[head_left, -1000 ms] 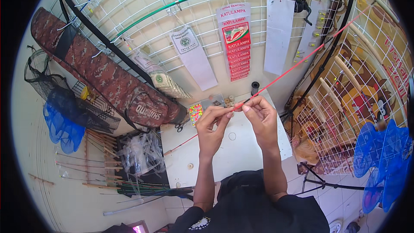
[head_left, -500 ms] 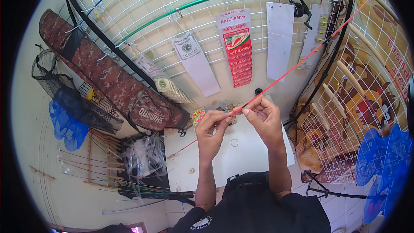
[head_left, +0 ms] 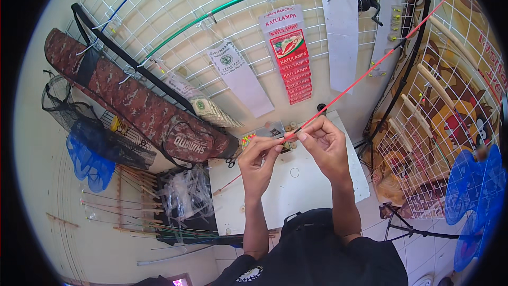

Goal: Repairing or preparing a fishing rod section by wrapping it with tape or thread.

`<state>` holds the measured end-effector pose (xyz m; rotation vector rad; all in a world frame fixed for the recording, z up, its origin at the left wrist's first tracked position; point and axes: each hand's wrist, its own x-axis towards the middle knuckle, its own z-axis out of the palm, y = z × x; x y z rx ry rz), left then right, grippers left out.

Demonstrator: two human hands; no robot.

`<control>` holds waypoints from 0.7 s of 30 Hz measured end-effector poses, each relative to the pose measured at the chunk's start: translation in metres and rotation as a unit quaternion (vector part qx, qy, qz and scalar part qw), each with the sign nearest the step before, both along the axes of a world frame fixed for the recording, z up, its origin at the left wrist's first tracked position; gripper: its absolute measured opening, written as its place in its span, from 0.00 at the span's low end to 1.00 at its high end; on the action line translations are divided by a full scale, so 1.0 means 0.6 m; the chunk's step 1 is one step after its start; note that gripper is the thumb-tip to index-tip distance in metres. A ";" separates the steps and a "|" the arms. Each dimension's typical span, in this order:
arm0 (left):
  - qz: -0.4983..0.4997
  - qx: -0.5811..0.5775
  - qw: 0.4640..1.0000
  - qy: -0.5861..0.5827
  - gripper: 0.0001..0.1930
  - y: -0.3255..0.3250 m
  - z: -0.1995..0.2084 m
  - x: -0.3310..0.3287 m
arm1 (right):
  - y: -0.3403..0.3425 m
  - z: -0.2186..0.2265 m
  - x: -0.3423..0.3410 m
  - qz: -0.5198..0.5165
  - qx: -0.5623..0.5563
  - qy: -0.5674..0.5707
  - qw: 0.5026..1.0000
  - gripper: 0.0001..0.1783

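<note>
A thin red fishing rod (head_left: 370, 68) runs slantwise from the upper right down through both my hands. Dark bands break its red colour in places, one of them between my hands. My left hand (head_left: 257, 163) pinches the rod between thumb and fingers. Close beside it, my right hand (head_left: 327, 145) pinches the rod too, a little farther up. Past my left hand, a thinner red length ends in a pale tip above the white table (head_left: 275, 201). My fingertips hide part of the rod.
A wire grid holds a green fishing rod (head_left: 238, 1) with a reel (head_left: 366, 2) and hanging bait packets (head_left: 291, 63). At left are a camouflage rod bag (head_left: 132, 95) and blue netting (head_left: 87, 164). Scissors (head_left: 230, 162) lie on the table. More blue netting (head_left: 473, 196) hangs right.
The view has shifted slightly, so the surroundings sit a little differently. Both hands keep their pinch on the red rod, nearly in the same place.
</note>
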<state>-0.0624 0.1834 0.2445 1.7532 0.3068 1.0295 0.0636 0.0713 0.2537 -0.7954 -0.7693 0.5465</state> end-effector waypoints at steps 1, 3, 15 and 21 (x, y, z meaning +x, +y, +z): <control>0.002 0.007 1.000 0.001 0.08 0.001 0.000 -0.001 | 0.000 0.000 -0.001 -0.004 -0.008 -0.001 1.000 0.04; 0.003 0.014 1.000 0.001 0.08 0.003 -0.002 -0.001 | 0.001 0.000 -0.002 -0.008 0.000 0.007 1.000 0.05; 0.007 0.006 1.000 0.014 0.08 0.006 -0.001 0.001 | 0.031 -0.027 -0.026 -0.120 0.051 0.060 0.990 0.09; 0.011 0.017 0.999 0.028 0.08 0.002 0.003 0.002 | 0.036 -0.027 -0.037 -0.146 0.043 0.084 0.985 0.10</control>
